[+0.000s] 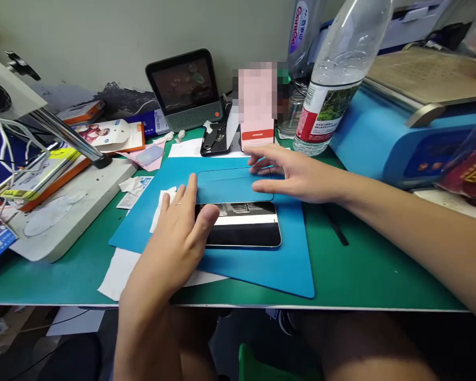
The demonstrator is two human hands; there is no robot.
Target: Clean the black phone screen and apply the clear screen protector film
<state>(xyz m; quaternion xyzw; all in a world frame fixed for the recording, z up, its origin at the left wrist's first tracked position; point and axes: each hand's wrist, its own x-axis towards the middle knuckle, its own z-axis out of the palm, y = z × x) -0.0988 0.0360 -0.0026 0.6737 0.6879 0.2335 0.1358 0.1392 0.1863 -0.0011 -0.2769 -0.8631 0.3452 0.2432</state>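
A smartphone (246,233) with a dark, glossy screen lies flat on a blue mat (269,271). Just behind it, a clear screen protector (230,184) with a thin black border rests on the mat. My left hand (178,227) is at the left end of both, fingers stretched out and thumb over the phone's left side. Over the right end of the protector is my right hand (289,172), thumb apart from its fingers. Whether its fingertips touch the glass, I cannot tell. Part of a white tissue (158,211) shows beside my left hand.
Behind the mat stand a smart display (184,87), a phone with a pink screen (257,106) and a large water bottle (331,100). A blue machine (396,132) is at the right. At the left is a lamp or microscope stand (83,198) with boxes.
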